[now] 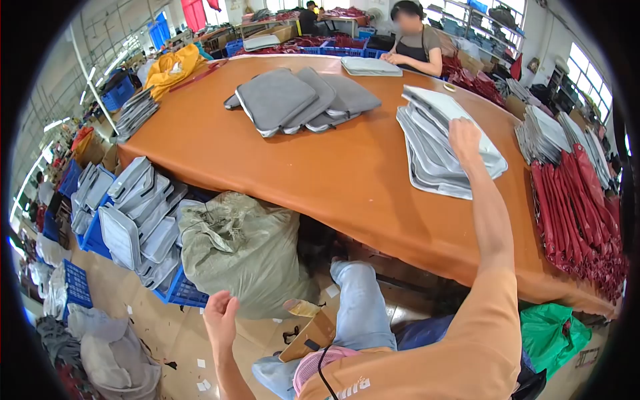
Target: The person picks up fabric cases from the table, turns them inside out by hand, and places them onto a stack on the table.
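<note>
My right hand [465,140], fingers curled closed, grips the top light grey zip sleeve [437,107] of a stack on the right part of the table. Beneath it, more flat grey sleeves [421,160] with dark piping lie slightly fanned. My left hand [221,319] is raised in front of a tied greenish woven sack [247,260]. Its fingers are loosely bent, the thumb stands a little apart, and I see nothing in it. Farther back on the table lies a group of darker grey sleeves [277,100], overlapping one another.
The brown-covered table [300,173] spans the view. Blue crates [183,290] with grey sleeves stand at left. Dark red pieces [577,220] hang over the table's right end. A green bag [550,337] lies below. Across the table a person [417,43] works near another sleeve [371,66].
</note>
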A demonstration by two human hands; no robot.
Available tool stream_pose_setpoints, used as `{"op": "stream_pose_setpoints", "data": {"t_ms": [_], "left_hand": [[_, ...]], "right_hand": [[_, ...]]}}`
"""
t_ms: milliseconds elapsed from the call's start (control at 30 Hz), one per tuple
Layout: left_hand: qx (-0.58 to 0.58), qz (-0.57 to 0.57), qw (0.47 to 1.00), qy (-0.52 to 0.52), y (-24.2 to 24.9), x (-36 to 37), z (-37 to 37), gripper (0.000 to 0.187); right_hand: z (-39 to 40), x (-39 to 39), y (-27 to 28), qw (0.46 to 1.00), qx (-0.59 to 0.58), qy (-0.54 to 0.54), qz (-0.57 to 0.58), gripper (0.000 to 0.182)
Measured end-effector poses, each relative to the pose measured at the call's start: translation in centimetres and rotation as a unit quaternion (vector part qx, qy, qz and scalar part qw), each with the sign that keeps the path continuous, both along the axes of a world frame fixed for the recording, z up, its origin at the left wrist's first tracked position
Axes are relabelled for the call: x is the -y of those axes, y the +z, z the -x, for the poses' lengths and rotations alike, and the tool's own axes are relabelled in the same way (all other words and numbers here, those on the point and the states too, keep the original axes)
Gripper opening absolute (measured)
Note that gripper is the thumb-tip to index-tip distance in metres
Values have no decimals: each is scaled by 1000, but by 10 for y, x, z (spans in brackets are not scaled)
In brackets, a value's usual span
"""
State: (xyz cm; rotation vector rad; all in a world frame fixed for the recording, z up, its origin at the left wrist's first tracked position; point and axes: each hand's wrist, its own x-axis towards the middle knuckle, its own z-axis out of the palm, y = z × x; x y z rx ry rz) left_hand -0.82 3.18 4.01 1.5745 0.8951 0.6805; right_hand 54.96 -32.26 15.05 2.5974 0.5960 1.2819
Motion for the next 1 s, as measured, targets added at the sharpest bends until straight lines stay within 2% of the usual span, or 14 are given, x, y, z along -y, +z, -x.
{"op": "stream_pose_setpoints", "data": {"t_ms": [100, 133, 200, 233, 267, 333, 367, 533, 700, 867, 933, 967, 1000], "left_hand": [[20, -23, 998, -62, 32, 8, -39, 19], [58, -24, 995, -82, 35, 9, -54, 17], [73, -35, 989, -126, 69, 23, -86, 22], [143, 25, 982, -119, 81, 34, -104, 32], [171, 36, 976, -128, 105, 46, -116, 52], [307, 57, 942, -124, 105, 50, -139, 68], [303, 24, 946, -108, 98, 43, -147, 77], [320, 61, 945, 43, 97, 13, -111, 77], [322, 49, 941, 91, 78, -7, -59, 75], [291, 27, 953, 78, 77, -12, -29, 69], [294, 26, 949, 106, 75, -12, -30, 56], [293, 28, 951, 97, 73, -13, -30, 56], [248, 45, 961, 113, 70, -16, -30, 50]], "right_hand": [[69, -13, 36, 973, 188, 124, -50, 7], [94, -21, 40, 957, 220, 170, -87, 6], [156, -45, 45, 941, 220, 242, -91, 5], [183, -59, 46, 926, 211, 296, -105, 8], [206, -73, 40, 907, 198, 352, -118, 13], [240, -98, 15, 886, 150, 417, -136, 14], [259, -112, 6, 872, 128, 451, -139, 14], [328, -153, -33, 791, -16, 590, -160, 13], [361, -182, -49, 727, -64, 664, -161, 12], [375, -195, -41, 704, -41, 702, -101, 9], [377, -195, -40, 708, -35, 702, -75, 8], [377, -196, -42, 714, -35, 695, -77, 8], [376, -196, -46, 709, -26, 702, -56, 8]]}}
